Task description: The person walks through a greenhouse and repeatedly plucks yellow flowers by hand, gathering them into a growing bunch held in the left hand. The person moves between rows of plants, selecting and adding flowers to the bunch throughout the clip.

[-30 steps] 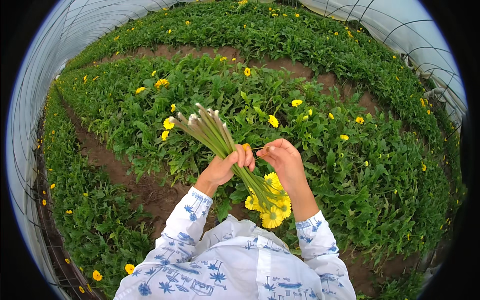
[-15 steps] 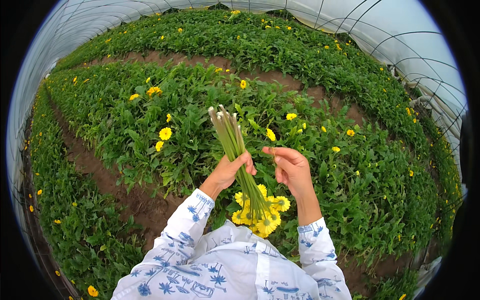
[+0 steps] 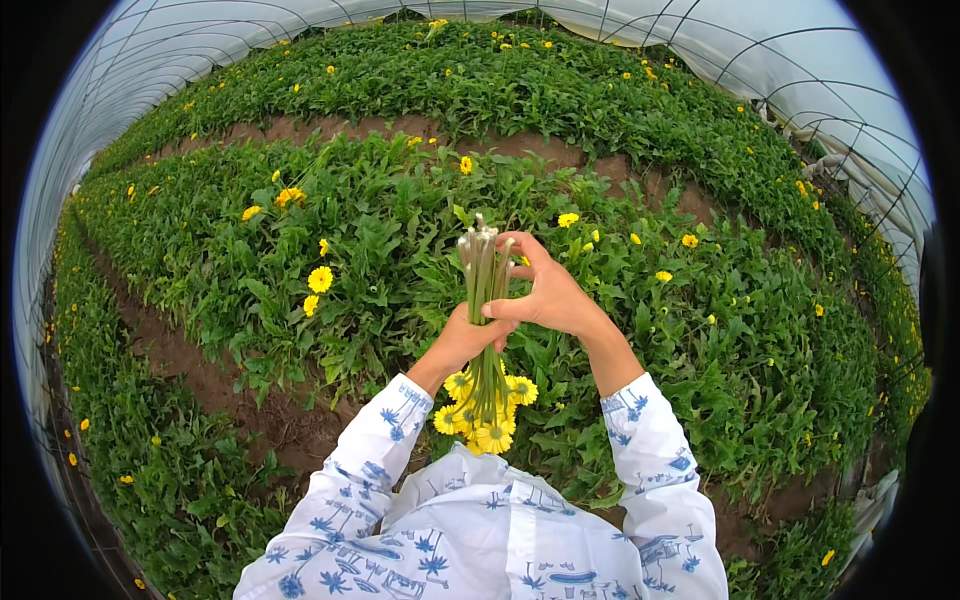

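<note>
A bunch of yellow gerbera daisies point(image 3: 494, 437) hangs head-down in front of my chest, its pale cut stem ends point(image 3: 479, 240) pointing up and away from me. My left hand point(image 3: 458, 340) is closed round the middle of the stems. Just above it, my right hand point(image 3: 555, 298) curves about the upper stems from the right, with the thumb lying across them and the index finger bent by the cut ends. Whether anything thin sits between the right fingers is hidden. The flower heads spread out below both hands, close to my shirt.
Leafy green beds point(image 3: 390, 230) with scattered yellow blooms point(image 3: 320, 279) lie ahead and on both sides. Bare soil paths point(image 3: 225, 385) run between them. Plastic sheeting point(image 3: 800, 70) on thin curved hoops arches over the far end and sides.
My right hand, apart from the bunch earlier with a thin strand at its fingertips, has moved left onto the upper stems. The bunch has swung from tilted to nearly upright.
</note>
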`<state>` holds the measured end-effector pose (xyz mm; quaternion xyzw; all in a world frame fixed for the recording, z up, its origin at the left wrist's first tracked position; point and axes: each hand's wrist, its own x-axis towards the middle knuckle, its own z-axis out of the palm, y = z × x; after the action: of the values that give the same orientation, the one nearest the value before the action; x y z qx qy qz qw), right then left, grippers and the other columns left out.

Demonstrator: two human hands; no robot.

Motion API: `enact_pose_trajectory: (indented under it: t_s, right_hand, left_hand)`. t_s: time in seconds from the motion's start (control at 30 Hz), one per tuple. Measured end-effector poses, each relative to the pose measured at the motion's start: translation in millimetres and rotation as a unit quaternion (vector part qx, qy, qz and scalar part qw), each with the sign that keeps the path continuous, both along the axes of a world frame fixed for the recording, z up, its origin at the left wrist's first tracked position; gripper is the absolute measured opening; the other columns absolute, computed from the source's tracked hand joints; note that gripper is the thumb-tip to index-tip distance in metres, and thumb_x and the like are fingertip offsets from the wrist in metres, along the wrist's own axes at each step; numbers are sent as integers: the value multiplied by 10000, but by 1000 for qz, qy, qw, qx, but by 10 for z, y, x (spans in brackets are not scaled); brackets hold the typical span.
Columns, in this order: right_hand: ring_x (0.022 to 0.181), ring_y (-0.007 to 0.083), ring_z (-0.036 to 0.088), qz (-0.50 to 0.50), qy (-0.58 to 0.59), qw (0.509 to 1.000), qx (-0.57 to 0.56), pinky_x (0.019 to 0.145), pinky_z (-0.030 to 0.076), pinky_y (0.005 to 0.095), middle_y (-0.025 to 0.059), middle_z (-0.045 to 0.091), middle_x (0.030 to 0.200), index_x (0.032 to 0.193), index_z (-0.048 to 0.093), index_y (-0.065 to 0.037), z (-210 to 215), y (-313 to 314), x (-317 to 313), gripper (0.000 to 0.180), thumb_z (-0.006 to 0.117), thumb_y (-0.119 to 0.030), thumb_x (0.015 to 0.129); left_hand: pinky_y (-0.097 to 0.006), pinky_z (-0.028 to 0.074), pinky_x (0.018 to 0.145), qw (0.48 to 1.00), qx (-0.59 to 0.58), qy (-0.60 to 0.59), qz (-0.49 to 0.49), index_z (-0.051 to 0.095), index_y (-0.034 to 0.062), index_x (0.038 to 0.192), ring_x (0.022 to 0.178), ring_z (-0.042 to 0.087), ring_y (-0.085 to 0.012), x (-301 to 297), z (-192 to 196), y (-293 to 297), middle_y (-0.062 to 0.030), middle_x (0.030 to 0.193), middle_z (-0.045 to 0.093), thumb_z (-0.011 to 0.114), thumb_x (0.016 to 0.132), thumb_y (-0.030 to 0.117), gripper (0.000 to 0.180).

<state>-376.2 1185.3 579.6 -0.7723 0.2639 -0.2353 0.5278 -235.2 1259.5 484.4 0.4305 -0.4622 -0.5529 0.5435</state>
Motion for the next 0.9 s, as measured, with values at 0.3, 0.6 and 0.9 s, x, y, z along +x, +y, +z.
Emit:
enact_pose_trajectory:
  t_s: [0.3,0.6,0.9]
  right_hand:
    - [851,311,627,-79,248,924,-279,733,517,407,157,600,956,1012,556,-37,-437,357,-380,323,632,-297,836]
    - [546,100,481,80,123,982,-120,494,380,248,10,579,643,746,618,-45,84,-312,-682,163,630,-184,831]
    - [619,252,571,-17,134,891,-434,556,447,334,99,589,707,741,587,-39,-250,975,-494,146,600,-160,821]
  left_hand:
    - [-278,455,562,991,10,-129,36,589,25,892,640,571,-112,182,-50,-217,-40,746,594,678,806,121,157]
    - [-385,468,639,820,-208,-531,-43,611,90,874,724,599,-308,-113,-27,278,-108,753,604,753,718,226,251]
    - [-388,474,625,860,-154,-483,55,614,43,955,720,624,-268,213,6,-135,-122,794,635,681,787,162,216]
